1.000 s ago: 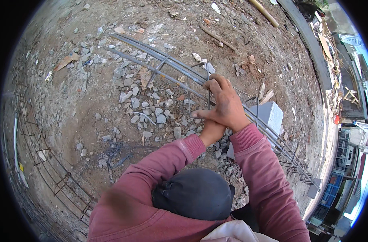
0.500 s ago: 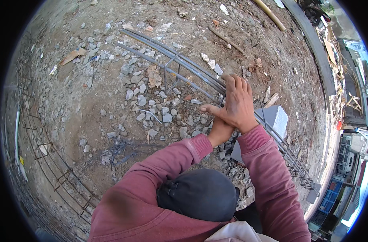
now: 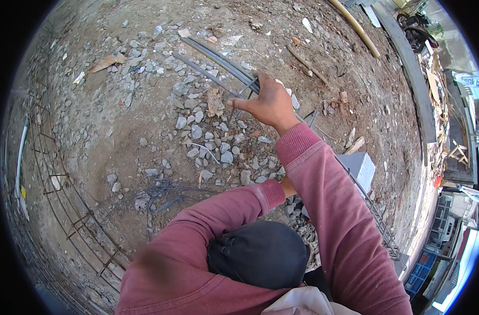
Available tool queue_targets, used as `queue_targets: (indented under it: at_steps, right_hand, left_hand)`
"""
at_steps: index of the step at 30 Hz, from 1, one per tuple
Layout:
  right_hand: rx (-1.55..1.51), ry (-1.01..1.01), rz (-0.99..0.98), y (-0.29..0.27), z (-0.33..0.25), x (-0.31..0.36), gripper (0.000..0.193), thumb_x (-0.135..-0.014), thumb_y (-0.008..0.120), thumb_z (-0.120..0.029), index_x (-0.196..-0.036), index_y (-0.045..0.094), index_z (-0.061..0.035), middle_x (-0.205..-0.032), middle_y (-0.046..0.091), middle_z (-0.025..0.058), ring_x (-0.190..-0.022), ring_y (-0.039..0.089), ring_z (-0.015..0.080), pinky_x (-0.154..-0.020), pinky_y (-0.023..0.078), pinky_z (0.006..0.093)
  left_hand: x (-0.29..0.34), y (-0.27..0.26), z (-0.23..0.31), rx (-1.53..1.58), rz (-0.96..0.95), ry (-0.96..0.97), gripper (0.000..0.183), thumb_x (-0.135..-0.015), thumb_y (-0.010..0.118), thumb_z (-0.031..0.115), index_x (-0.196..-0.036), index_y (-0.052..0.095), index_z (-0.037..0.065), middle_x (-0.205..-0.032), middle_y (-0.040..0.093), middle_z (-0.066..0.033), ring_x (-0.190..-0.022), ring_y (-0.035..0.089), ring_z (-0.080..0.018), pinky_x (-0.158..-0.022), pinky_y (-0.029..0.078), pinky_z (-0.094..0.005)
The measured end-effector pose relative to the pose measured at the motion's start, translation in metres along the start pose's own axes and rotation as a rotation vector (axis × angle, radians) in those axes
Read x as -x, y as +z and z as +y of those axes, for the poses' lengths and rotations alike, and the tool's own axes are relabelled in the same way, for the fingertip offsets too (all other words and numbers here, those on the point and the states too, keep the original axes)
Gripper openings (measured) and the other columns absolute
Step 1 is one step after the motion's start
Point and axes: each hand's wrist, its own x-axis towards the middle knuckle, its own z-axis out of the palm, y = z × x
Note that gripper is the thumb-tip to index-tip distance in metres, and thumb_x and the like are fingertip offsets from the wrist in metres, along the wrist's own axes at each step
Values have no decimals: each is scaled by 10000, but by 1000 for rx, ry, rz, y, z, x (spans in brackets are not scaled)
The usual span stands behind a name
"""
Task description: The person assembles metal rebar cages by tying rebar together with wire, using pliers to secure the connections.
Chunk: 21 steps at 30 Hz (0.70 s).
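A rebar cage (image 3: 218, 59) of long steel bars with bent stirrups runs slantwise from the far middle to the near right. My right hand (image 3: 271, 102) is closed over its bars beside a stirrup near the far end, fingers curled over the top and thumb out on the left side. Of my left hand (image 3: 288, 187) only the wrist shows; the right forearm hides its fingers. A grey block (image 3: 359, 167) stands by the cage, partly behind the right sleeve.
Broken stones (image 3: 226, 156) lie left of the cage. A heap of thin tie wire (image 3: 163, 195) sits nearer me. Another rebar cage (image 3: 76, 223) stretches along the left. At the far right are a bamboo pole (image 3: 357, 29), a stick (image 3: 307, 64) and a long board (image 3: 407, 63).
My right hand has moved away and left along the bars, from lying flat with fingers stretched to curling round them. My left hand has gone behind the right forearm.
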Motion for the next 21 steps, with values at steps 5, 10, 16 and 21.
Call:
queue_targets:
  at_steps: [5,10,16,21]
  right_hand:
    - [82,-273,281,9,-14,9,754,-586,760,-333,-1203,457,-22,-1102,561,156,-1053,544,307,-930,415,375]
    - [176,-648,434,27,-23,18,568,-671,662,-135,-1205,472,-93,-1183,504,99,-1173,449,254,-1032,324,415]
    - [303,-737,369,36,-22,20,367,-774,539,-89,-1138,526,-132,-1183,487,104,-1177,436,261,-1033,317,414]
    - [265,-757,368,38,-20,20,338,-783,534,-96,-1119,534,-129,-1166,483,109,-1168,434,265,-1032,313,410]
  left_hand:
    - [-14,18,-4,185,4,-50,349,-843,614,175,-1129,477,28,-991,592,-54,-920,568,-177,-757,455,-353]
    - [-6,3,-4,393,-57,-102,344,-859,593,178,-1146,470,33,-1020,580,-58,-944,559,-178,-782,451,-352]
    - [-12,4,-4,616,-144,-169,339,-878,568,181,-1167,461,39,-1054,567,-63,-973,549,-179,-812,447,-351]
    - [-17,3,-4,807,-227,-225,336,-893,547,184,-1184,454,44,-1083,556,-67,-997,540,-179,-837,443,-350]
